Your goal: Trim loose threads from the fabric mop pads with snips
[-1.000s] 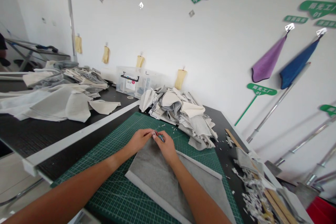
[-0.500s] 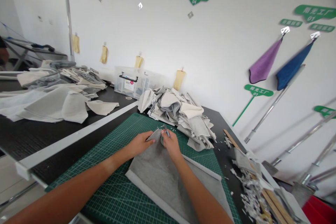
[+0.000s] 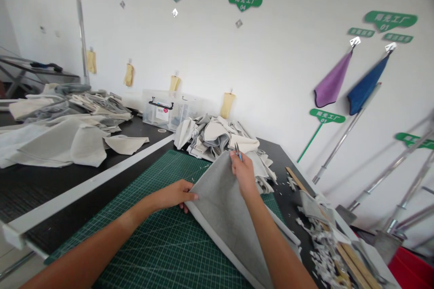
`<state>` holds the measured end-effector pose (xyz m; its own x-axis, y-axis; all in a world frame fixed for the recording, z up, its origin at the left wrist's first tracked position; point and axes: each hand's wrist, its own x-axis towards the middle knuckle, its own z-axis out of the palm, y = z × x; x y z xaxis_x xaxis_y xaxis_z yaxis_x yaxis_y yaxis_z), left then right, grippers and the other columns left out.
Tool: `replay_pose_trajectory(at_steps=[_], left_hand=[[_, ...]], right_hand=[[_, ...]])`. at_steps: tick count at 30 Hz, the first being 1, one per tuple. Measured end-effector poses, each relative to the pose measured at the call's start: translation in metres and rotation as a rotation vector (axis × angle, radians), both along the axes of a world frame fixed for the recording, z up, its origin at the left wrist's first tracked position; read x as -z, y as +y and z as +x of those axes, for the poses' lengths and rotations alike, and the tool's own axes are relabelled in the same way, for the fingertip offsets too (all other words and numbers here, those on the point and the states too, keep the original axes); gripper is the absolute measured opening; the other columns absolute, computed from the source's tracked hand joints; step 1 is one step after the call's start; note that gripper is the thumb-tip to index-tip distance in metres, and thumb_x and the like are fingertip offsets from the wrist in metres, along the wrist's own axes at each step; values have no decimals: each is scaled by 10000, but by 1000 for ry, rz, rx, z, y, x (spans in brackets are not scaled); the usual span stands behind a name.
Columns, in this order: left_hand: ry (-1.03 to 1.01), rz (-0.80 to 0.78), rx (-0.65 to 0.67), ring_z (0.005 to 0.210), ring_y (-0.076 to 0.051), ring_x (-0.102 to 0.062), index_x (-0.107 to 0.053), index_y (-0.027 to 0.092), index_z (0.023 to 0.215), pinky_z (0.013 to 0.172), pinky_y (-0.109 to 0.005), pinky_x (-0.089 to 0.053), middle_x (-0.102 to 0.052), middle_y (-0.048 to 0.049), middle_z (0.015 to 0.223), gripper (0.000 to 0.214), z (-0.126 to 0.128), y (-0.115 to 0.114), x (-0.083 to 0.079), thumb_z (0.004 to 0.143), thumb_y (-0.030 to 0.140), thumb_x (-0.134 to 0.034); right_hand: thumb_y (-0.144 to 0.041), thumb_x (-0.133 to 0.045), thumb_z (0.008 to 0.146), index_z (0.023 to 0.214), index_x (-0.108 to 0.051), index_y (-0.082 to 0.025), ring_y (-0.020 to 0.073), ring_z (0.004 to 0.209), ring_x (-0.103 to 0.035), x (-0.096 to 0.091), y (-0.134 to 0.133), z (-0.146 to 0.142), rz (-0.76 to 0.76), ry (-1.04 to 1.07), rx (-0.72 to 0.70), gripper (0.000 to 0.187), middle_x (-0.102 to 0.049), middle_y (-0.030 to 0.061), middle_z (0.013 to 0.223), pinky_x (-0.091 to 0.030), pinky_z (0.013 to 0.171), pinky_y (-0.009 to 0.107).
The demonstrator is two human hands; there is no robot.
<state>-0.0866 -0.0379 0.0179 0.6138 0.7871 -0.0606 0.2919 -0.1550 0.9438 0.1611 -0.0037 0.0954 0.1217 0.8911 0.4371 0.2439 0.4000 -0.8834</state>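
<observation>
A grey cloth [image 3: 220,194] with folded, seamed edges is stretched between my two hands above the green cutting mat [image 3: 145,239]. My left hand [image 3: 178,195] pinches its left edge, thumb on top and fingers underneath. At the raised far corner, my right hand [image 3: 243,174] is closed on that corner. Small thread snips [image 3: 238,150] with blue handles also sit in the right hand, their metal tips pointing up and away. The lower part of the cloth lies over the mat, partly hidden behind my right forearm.
Just beyond the mat lies a heap of grey and cream cloths [image 3: 217,133], beside a clear plastic box [image 3: 159,113]. A larger cloth pile [image 3: 68,140] covers the left table. Scraps [image 3: 323,248] and wooden strips [image 3: 354,257] line the right edge.
My hands have moved apart: the right went up and right with the cloth corner and snips, the left slid down along the edge. The cloth is now lifted and spread between them.
</observation>
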Motion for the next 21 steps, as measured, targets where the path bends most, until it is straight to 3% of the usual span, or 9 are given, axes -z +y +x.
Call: replay_pose_trajectory(at_steps=[5,9,15,21], left_hand=[[-41,-62,-137,586,-146,-652,-650,162,1016,475,-206,-431,-716,-68,865,394,7,-11,-19,829,504,-595],[-23,-86,-237,489,-141,-593,-609,177,1033,443,-215,-405,-704,-41,730,368,12,-17,-37,859,490,-525],[-223,327,-504,692,-146,-569,-608,185,858,620,-222,-442,-621,20,749,176,14,-38,-95,869,321,-496],[-546,329,-572,759,-152,-525,-567,190,890,656,-218,-447,-567,-2,805,130,23,-73,-150,815,230,-469]], right_hand=[[-477,-655,847,783,-534,-192,69,425,-252,-49,-28,17,77,161,0,316,-320,-93,502,-176,397,212],[-461,-689,837,817,-562,-184,64,442,-246,-83,-61,23,138,150,7,306,-307,-95,526,-174,397,203],[-371,-729,839,824,-617,-161,53,457,-222,-123,-115,29,344,194,104,238,-271,-92,566,-146,399,205],[-216,-754,812,771,-637,-175,68,490,-184,-150,-161,42,568,304,179,130,-258,-69,613,-106,415,245]])
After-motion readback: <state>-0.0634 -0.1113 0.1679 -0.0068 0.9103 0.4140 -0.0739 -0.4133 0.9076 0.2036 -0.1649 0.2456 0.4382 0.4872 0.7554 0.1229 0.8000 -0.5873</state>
